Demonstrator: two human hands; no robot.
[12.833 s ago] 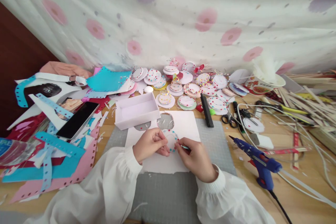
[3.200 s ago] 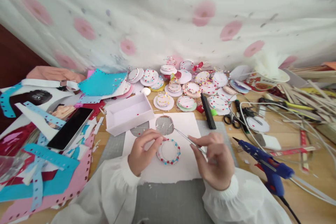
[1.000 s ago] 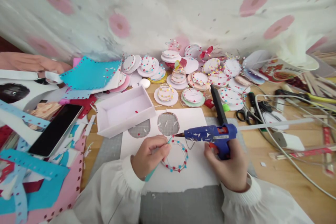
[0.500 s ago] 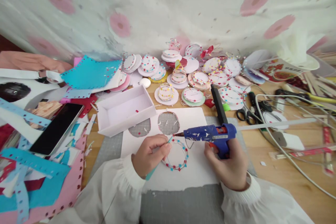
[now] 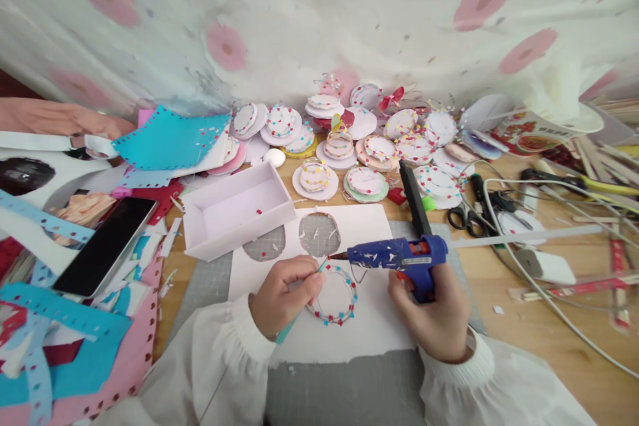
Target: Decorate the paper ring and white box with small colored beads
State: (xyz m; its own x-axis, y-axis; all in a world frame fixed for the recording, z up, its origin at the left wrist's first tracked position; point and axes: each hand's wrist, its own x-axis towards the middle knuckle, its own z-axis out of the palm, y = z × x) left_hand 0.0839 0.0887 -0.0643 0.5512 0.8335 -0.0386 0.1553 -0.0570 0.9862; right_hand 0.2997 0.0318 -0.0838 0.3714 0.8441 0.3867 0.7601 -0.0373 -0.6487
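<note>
In my right hand (image 5: 434, 319) is a blue hot glue gun (image 5: 389, 253), a long pale glue stick (image 5: 529, 237) running out of its back. Its nozzle points left and meets the tip of a thin teal stick (image 5: 285, 331), pinched in my left hand (image 5: 287, 293). A tiny red piece seems to sit at that tip. Just below the nozzle lies a paper ring (image 5: 355, 296) edged with small red and blue pieces. It rests on a white sheet (image 5: 369, 333) with round cut-outs, and my left fingers partly cover its left side.
A grey cutting mat (image 5: 344, 389) lies beneath the sheet. An open white box (image 5: 239, 210) stands behind my left hand. Several decorated paper discs (image 5: 315, 183) line the back. Phone (image 5: 106, 246) and paper scraps are at left; scissors (image 5: 468, 218) and a white cable (image 5: 539, 296) at right.
The whole view has shifted very slightly. Both hands, the glue gun and the teal stick keep the same positions relative to each other.
</note>
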